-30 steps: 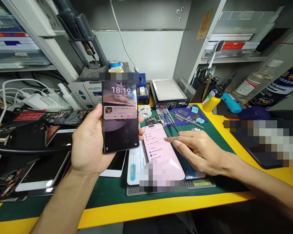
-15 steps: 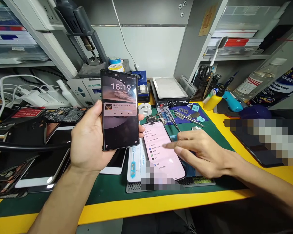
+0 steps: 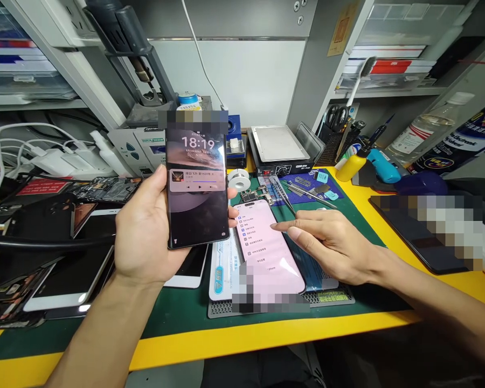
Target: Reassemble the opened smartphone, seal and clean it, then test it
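Note:
My left hand [image 3: 143,231] is wrapped round a dark smartphone [image 3: 198,188], held up off the bench with its lit lock screen reading 18:19. On the mat lies a second smartphone [image 3: 267,248], face up, its pale pink screen showing a settings list. Above that screen is my right hand [image 3: 331,237], holding nothing, its index finger stretched out with the tip at the screen's upper right part. Whether the fingertip touches the glass I cannot tell. Under the second phone are a white and blue card [image 3: 222,275] and a grey perforated pad [image 3: 222,309].
Dismantled phones and a white-framed phone [image 3: 75,258] crowd the left. Behind lie a solder reel [image 3: 238,179], a circuit board [image 3: 255,195], tweezers [image 3: 282,194] and a heating plate [image 3: 278,144]. To the right are a yellow bottle [image 3: 351,166] and a black tablet-like device [image 3: 420,237].
The list on the lying phone has scrolled to other entries. My right index finger has shifted slightly up the screen. The left hand still holds its phone in nearly the same place.

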`<action>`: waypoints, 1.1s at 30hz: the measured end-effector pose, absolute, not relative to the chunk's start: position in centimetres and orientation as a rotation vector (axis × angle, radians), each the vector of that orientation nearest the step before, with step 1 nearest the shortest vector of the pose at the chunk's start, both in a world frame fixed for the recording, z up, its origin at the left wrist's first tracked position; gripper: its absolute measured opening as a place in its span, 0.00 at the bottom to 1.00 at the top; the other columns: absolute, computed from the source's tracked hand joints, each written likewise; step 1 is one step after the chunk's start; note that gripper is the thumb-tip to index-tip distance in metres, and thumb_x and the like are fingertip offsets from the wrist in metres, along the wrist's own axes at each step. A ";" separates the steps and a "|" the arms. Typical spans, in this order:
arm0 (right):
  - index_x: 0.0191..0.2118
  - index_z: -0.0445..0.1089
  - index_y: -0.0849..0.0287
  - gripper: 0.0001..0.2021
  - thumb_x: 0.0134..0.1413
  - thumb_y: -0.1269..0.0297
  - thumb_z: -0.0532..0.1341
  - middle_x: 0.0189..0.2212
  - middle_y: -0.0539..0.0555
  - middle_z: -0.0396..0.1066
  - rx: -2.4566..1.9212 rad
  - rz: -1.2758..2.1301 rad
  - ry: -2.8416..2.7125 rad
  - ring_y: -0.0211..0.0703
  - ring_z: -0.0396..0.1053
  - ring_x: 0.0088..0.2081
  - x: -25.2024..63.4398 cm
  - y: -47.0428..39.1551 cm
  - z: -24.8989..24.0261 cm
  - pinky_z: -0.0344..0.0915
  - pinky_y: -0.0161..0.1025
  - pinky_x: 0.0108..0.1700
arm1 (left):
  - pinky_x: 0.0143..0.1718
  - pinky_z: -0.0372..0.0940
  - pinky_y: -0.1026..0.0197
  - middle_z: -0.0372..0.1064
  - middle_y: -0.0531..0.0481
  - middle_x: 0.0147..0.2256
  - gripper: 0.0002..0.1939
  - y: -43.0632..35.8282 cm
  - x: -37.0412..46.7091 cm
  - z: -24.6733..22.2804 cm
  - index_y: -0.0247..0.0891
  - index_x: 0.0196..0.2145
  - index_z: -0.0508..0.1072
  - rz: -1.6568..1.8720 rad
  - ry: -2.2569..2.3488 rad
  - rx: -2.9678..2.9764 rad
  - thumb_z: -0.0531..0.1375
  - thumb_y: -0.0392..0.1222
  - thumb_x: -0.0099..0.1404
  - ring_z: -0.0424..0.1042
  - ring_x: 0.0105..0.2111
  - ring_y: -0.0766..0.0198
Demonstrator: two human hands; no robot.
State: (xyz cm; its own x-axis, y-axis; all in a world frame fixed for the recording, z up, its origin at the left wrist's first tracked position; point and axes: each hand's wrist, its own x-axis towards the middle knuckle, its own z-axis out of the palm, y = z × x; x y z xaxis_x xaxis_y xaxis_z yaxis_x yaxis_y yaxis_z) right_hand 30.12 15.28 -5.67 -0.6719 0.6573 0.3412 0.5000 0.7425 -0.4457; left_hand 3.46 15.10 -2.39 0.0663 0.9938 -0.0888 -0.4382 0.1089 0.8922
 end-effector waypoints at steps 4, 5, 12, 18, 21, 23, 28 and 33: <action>0.49 0.79 0.67 0.18 0.70 0.69 0.51 0.22 0.49 0.63 -0.841 0.428 -2.457 0.37 0.60 0.24 30.0 15.3 -5.7 0.54 0.38 0.28 | 0.35 0.78 0.42 0.80 0.31 0.40 0.30 15.2 3.5 -2.4 0.30 0.56 0.71 1.288 0.878 0.836 0.39 0.53 0.75 0.81 0.32 0.43; 0.49 0.78 0.67 0.18 0.70 0.69 0.52 0.22 0.49 0.62 -0.831 0.429 -2.459 0.37 0.60 0.24 30.0 15.3 -5.8 0.53 0.38 0.28 | 0.35 0.78 0.42 0.80 0.31 0.40 0.30 15.2 3.5 -2.4 0.30 0.55 0.71 1.288 0.874 0.842 0.39 0.53 0.75 0.81 0.32 0.43; 0.52 0.77 0.68 0.18 0.69 0.70 0.52 0.23 0.49 0.62 -0.813 0.396 -2.483 0.37 0.60 0.25 30.0 15.2 -5.9 0.53 0.38 0.28 | 0.36 0.78 0.43 0.80 0.33 0.40 0.30 15.1 3.6 -2.3 0.31 0.54 0.72 1.277 0.837 0.810 0.39 0.52 0.75 0.81 0.33 0.44; 0.39 0.80 0.63 0.19 0.69 0.70 0.50 0.19 0.49 0.60 -0.701 0.581 -2.391 0.37 0.59 0.23 30.1 15.1 -5.5 0.55 0.38 0.27 | 0.35 0.78 0.43 0.80 0.33 0.39 0.30 15.0 3.5 -2.1 0.30 0.56 0.71 1.279 0.832 0.800 0.39 0.51 0.76 0.81 0.32 0.44; 0.38 0.79 0.65 0.19 0.69 0.70 0.50 0.20 0.49 0.59 -0.754 0.497 -2.375 0.37 0.58 0.23 30.0 15.1 -5.4 0.54 0.38 0.27 | 0.35 0.78 0.43 0.80 0.33 0.40 0.30 14.9 3.4 -2.1 0.30 0.55 0.71 1.278 0.853 0.800 0.40 0.52 0.75 0.81 0.33 0.44; 0.39 0.79 0.66 0.18 0.69 0.70 0.51 0.19 0.48 0.58 -0.778 0.470 -2.382 0.37 0.58 0.23 30.0 15.1 -5.5 0.53 0.39 0.27 | 0.36 0.77 0.42 0.80 0.32 0.40 0.30 14.8 3.4 -2.1 0.30 0.54 0.72 1.274 0.861 0.800 0.41 0.53 0.75 0.81 0.33 0.44; 0.40 0.78 0.65 0.18 0.71 0.68 0.50 0.20 0.48 0.58 -0.826 0.470 -2.393 0.37 0.58 0.23 30.0 15.2 -5.7 0.53 0.39 0.28 | 0.37 0.77 0.41 0.80 0.31 0.40 0.30 15.0 3.5 -2.2 0.30 0.52 0.74 1.269 0.857 0.813 0.41 0.53 0.75 0.81 0.33 0.44; 0.42 0.78 0.64 0.20 0.72 0.64 0.49 0.20 0.48 0.59 -0.891 0.467 -2.394 0.38 0.58 0.23 30.0 15.3 -5.6 0.53 0.39 0.28 | 0.37 0.77 0.41 0.79 0.30 0.40 0.30 15.0 3.4 -2.2 0.30 0.51 0.75 1.280 0.844 0.805 0.41 0.53 0.75 0.81 0.32 0.43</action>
